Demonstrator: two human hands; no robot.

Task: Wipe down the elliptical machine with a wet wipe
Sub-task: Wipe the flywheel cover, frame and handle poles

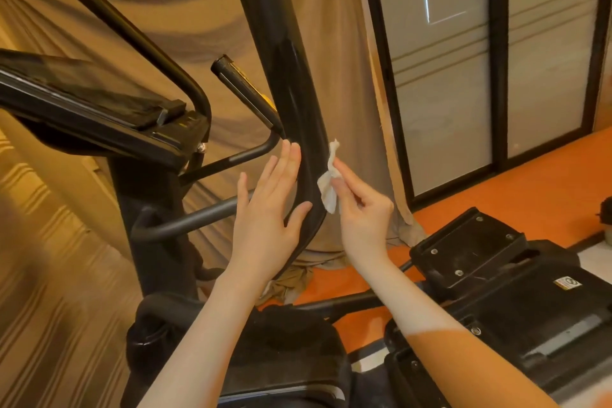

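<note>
Wet wipe (pixel 328 187), white and crumpled, pinched between thumb and fingertips of right hand (pixel 359 209), touching the right edge of the elliptical's black curved arm bar (pixel 298 83). Left hand (pixel 265 209) flat against the bar's left side, fingers straight, thumb spread across its front. Console (pixel 99 109) at left. Black pedal (pixel 467 245) lower right. Behind: tan curtain (pixel 331 26), dark-framed frosted sliding doors (pixel 440 93), orange floor (pixel 530 182).
</note>
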